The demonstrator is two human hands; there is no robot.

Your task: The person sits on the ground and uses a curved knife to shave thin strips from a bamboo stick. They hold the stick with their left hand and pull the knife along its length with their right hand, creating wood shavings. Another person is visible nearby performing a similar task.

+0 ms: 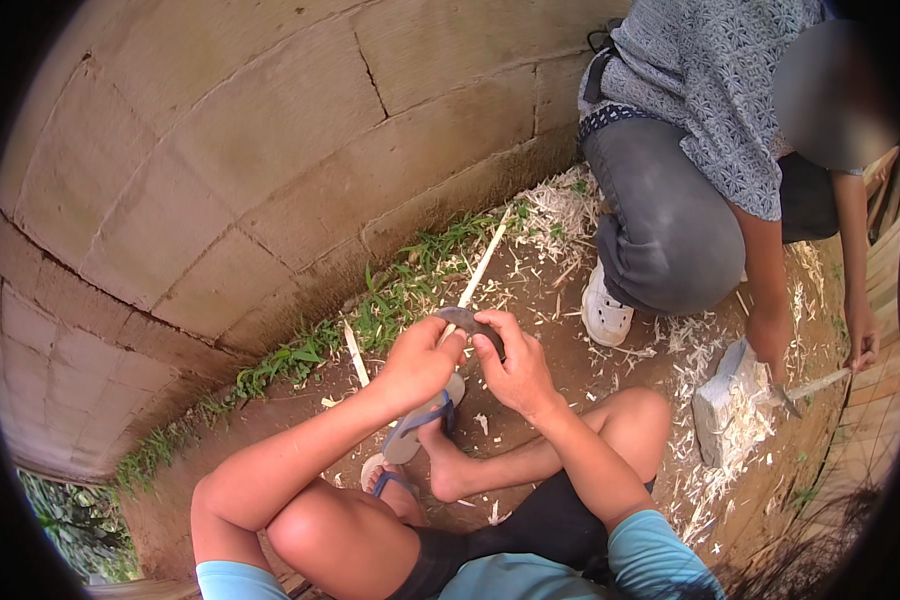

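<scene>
Both of my hands come together in front of my knees around a dark, curved, flat piece (490,338) that looks like a blade. My left hand (422,362) has its fingers closed at the piece's left end. My right hand (515,372) pinches its right side between thumb and fingers. Just beyond the hands a pale, narrow wooden stick (485,258) slants up and away. Its near end meets the dark piece, and a pale sliver shows by my left fingers. Whether the stick is held or lies on the ground, I cannot tell.
Another pale stick (356,355) stands left of my hands. A block wall (260,180) runs along the left, with grass (300,355) at its foot. At right, a squatting person (670,210) works with a bladed tool (820,384) beside a grey block (712,415) and shavings (755,415).
</scene>
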